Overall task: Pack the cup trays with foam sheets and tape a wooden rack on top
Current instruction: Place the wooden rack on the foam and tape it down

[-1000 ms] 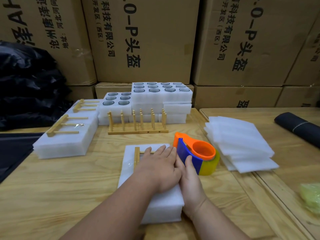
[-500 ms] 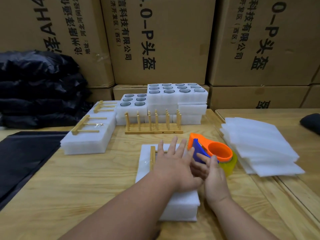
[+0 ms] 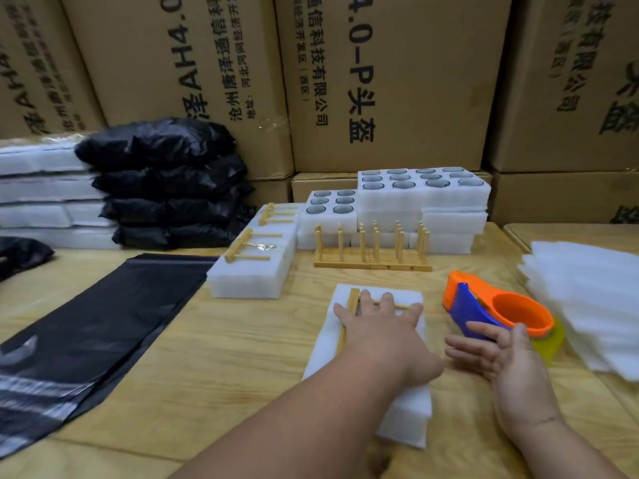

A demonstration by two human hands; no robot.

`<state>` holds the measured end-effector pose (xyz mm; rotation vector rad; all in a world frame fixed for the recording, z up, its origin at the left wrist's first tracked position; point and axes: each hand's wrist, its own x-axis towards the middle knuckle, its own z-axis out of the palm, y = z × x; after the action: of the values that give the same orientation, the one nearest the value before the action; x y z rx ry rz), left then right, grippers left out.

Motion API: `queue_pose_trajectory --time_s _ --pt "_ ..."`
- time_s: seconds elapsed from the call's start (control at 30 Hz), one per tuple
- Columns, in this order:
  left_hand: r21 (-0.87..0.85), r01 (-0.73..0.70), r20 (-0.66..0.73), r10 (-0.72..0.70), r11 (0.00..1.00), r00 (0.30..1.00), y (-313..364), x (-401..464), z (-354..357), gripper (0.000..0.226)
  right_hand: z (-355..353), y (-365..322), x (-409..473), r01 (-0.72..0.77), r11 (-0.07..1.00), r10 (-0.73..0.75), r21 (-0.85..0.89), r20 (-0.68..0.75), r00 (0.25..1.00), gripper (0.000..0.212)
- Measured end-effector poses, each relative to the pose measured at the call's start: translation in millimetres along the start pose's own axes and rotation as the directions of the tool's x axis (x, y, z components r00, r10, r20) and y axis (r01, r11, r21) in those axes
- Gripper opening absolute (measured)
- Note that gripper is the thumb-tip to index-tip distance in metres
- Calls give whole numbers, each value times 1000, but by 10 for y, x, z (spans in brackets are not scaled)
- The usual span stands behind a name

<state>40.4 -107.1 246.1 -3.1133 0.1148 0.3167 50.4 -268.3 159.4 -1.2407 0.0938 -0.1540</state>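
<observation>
A white foam pack (image 3: 325,344) lies in front of me with a wooden rack (image 3: 351,302) flat on its top. My left hand (image 3: 380,326) presses down on the rack and pack with its fingers spread. My right hand (image 3: 498,357) hovers just right of the pack, fingers straight, its fingertips near the blue side of the orange and blue tape dispenser (image 3: 498,309). Behind stand foam cup trays (image 3: 422,188) with cups in them, an upright wooden rack (image 3: 371,250) and a finished pack with racks taped on top (image 3: 256,264).
A stack of foam sheets (image 3: 584,302) lies at the right. A black plastic bag (image 3: 90,326) is spread at the left, with black bundles (image 3: 169,188) and white foam stacks (image 3: 38,195) behind. Cardboard boxes (image 3: 380,81) wall the back.
My right hand has come off the pack's right side and moved right toward the tape dispenser. My left hand's fingers have spread. The view has swung left.
</observation>
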Motion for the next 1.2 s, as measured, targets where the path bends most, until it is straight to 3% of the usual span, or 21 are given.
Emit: queue_pose_trajectory --time_s 0.3,0.83,1.2 --pt "8 69 -32 -69 998 997 -882 -40 102 93 -9 -4 -9 29 996 -29 -88 0 1000 69" --pt "-24 312 -37 -313 950 949 -2402 -348 134 91 -1 -5 -25 42 988 -40 -149 16 999 63" --pt "-14 243 -71 -244 970 967 -2654 -421 119 86 37 32 -30 64 963 -59 -262 28 998 60"
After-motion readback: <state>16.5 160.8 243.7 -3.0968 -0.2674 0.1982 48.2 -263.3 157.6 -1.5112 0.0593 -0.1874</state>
